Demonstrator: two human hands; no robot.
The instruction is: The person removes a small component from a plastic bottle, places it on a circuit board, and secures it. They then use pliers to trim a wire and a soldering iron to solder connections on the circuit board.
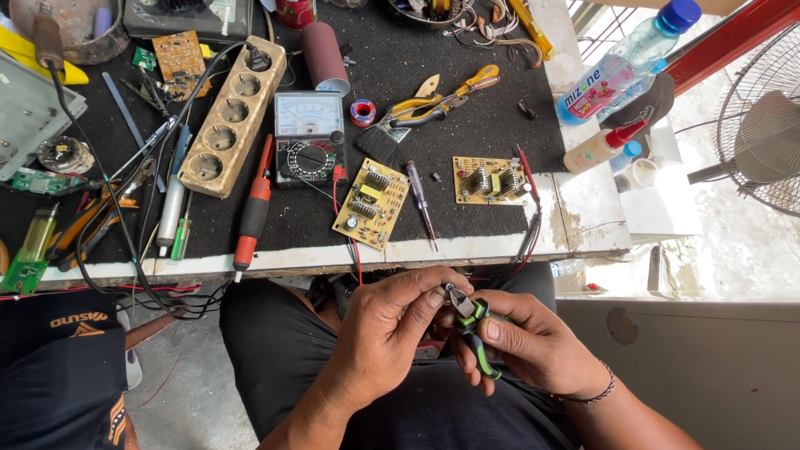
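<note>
The right hand [533, 342] wraps the green-and-black handles of a small pair of steel-nosed cutting pliers [473, 321], held over the lap just below the front edge of the white-edged, black-topped workbench [467, 250]. The fingers are closed around both handles. The left hand [392, 329] pinches thumb and forefinger together at the plier nose; whatever sits between the fingertips is too small to identify.

Handling assessment: the pliers appear light, rigid and short. The rubber-like grips should resist slipping, so the handles are the correct place to hold. The bare steel tips look sharp; keep fingertips beside them, not between them.

On the bench above lie two yellow circuit boards [372, 202] and an analogue multimeter with a black dial [309, 137].
</note>
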